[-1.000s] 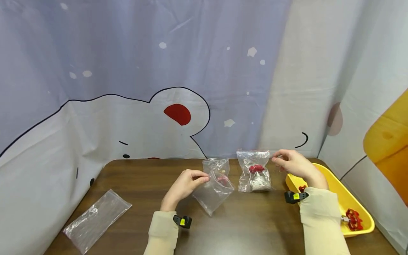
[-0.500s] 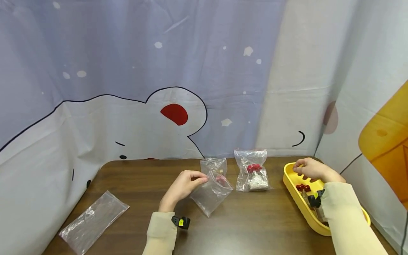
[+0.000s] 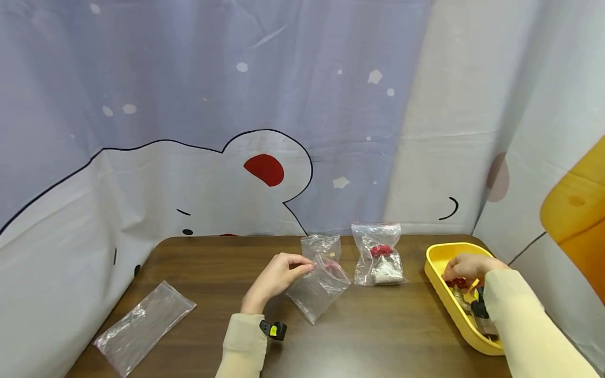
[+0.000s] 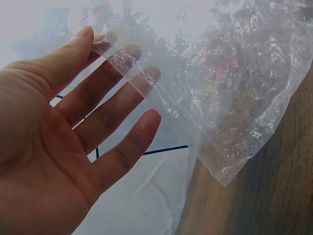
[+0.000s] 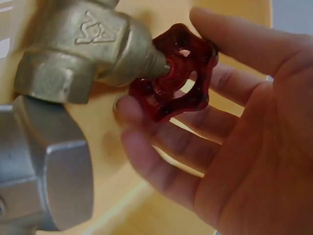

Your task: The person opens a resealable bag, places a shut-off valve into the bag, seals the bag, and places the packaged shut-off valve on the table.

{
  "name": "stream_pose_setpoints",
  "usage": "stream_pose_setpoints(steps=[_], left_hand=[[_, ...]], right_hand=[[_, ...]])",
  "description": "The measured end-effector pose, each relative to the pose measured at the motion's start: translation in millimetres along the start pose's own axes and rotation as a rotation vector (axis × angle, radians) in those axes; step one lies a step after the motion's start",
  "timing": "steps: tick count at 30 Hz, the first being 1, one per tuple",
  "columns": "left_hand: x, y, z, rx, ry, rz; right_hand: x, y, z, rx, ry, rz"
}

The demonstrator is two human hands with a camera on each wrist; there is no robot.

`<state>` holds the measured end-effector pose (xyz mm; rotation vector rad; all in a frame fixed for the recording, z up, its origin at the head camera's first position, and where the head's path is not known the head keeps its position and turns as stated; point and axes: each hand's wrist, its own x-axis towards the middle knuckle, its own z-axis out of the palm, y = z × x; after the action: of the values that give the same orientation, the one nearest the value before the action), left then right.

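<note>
My left hand (image 3: 276, 278) pinches the edge of a clear zip bag (image 3: 314, 302) between thumb and forefinger, the other fingers spread behind the film in the left wrist view. The bag (image 4: 215, 117) hangs slanted above the table, its mouth partly open. Inside the yellow bin (image 3: 449, 304) is my right hand (image 3: 470, 266). The right wrist view has its fingers curled around the red handwheel (image 5: 200, 93) of a brass valve (image 5: 98, 46), thumb on the upper side. Beside that valve lies a grey metal fitting (image 5: 63, 171), cut off by the frame.
A filled zip bag (image 3: 380, 262) with a red handwheel inside stands at the back of the brown table (image 3: 378, 331). Another bag (image 3: 321, 243) is behind the one in my left hand. At far left lies a flat clear bag (image 3: 144, 325). Curtains surround the table.
My right hand has gone from beside the filled bag, over the bin's rim, down into the bin onto the red handwheel. My left hand keeps its hold on the bag.
</note>
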<state>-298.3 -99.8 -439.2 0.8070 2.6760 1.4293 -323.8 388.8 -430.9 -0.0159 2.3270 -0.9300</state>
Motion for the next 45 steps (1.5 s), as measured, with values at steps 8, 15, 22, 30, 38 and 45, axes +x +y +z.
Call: stream_pose_setpoints(steps=[8,15,22,30,38,45], left_hand=[[0.2,0.6,1.5,-0.006,0.001,-0.004],[1.3,1.9,0.2,-0.004,0.001,0.003],[3.8,2.3,-0.4,-0.006,0.000,0.006],[1.8,0.3,-0.4,-0.010,-0.002,-0.010],[-0.4,-0.1,-2.1,-0.016,0.000,-0.017],[-1.1,-2.9,0.9,-0.021,0.006,-0.020]], right_hand=[[2.0,10.0,-2.2,0.068,-0.141,-0.051],[-9.4,9.3,-12.0,0.132,-0.069,-0.067],[-23.7,-3.7,-26.6,0.016,0.116,-0.048],[-38.1,-39.9,-40.2,-0.121,0.228,-0.164],[-57.5,-96.5,-37.3,-0.295,0.374,-0.294],[-68.5,-137.3,-10.8,-0.399,0.518,-0.407]])
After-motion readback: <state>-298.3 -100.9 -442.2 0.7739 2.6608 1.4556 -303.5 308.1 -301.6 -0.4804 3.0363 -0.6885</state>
